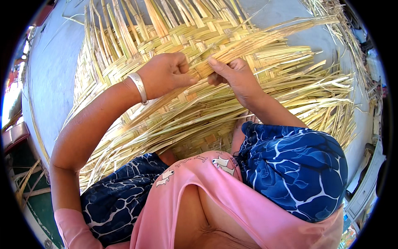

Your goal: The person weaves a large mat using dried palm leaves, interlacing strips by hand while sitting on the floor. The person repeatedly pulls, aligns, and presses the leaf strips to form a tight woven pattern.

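Observation:
A long, flattened split-cane strip (244,45) runs slantwise across the view, its far end reaching up to the right. Both my hands grip it close together. My left hand (163,76), with a pale bangle (138,87) at the wrist, is closed round the strip, fingers curled. Thumb on top, my right hand (234,76) pinches the strip just to the right of the left. Underneath lies a woven cane mat (182,39), with loose strip ends fanning out from its far edge. A thick layer of loose strips (199,114) crosses it nearer my knees.
The mat lies on a grey floor (54,79). Dry cane scraps (336,25) are strewn at the far right. A dark red box-like object (15,136) stands at the left edge. My knees (294,166), in blue patterned cloth, flank the near part of the mat.

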A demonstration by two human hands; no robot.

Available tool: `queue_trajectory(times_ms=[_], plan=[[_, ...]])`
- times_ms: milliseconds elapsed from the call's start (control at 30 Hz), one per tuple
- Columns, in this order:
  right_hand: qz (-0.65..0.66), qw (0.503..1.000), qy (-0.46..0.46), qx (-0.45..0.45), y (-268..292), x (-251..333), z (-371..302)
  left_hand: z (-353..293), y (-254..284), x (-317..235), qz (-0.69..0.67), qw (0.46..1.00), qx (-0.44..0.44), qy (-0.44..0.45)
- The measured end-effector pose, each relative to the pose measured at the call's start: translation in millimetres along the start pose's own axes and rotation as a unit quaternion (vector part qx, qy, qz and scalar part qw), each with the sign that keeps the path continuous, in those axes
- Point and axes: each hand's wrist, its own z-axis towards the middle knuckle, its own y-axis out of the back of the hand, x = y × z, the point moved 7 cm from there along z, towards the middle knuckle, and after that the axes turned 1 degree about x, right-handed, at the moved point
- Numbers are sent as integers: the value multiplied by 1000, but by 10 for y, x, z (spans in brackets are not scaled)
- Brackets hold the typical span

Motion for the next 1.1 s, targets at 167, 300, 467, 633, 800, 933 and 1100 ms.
queue_trajectory(times_ms=[167,300,467,633,800,933,1100], plan=[[121,989,73,-51,197,204,52,57,21,252,67,997,31,3],[152,980,114,-50,474,385,99,-8,22,600,115,989,38,79],[189,972,109,-88,873,392,186,-156,-22,984,127,984,36,116],[196,966,114,-120,1112,373,239,-362,-26,1252,127,978,28,161],[190,960,122,-164,1359,369,256,-461,68,1508,147,972,-13,183],[75,961,168,-207,1369,433,277,-593,64,1748,123,970,-8,208],[-67,939,166,-294,1593,384,492,-839,-36,2075,166,969,71,167]])
